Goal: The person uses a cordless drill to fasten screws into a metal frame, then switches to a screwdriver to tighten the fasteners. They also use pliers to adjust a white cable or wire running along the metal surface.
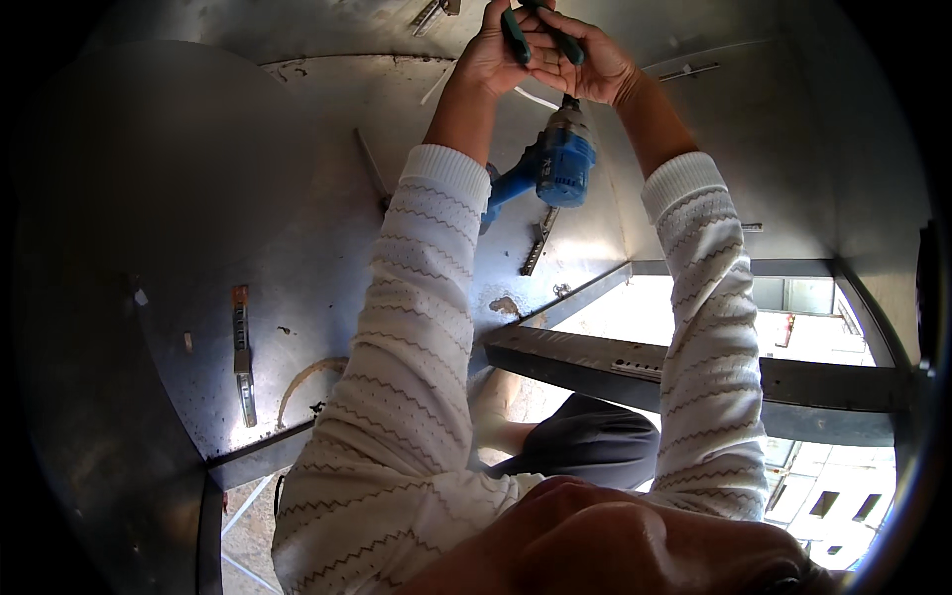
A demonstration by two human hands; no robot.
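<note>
Both my arms reach up to the top edge of the view, where my hands meet. My left hand [488, 59] is closed around one dark green handle [516, 38] of what looks like a pair of pliers. The other green handle [565, 42] lies against my right hand [600, 67], whose fingers curl round it. The jaws of the tool are cut off by the frame, so what they touch is hidden. Just below my hands a blue power drill [567, 167] lies on the metal sheet, its chuck toward my right hand.
Curved metal walls [754, 129] surround me. Slotted metal strips lie about, one on the left [242, 357], another by the drill [538, 243]. A thin flat bar [371, 164] rests left of my left forearm. A dark metal crossbar [833, 387] spans the opening at lower right.
</note>
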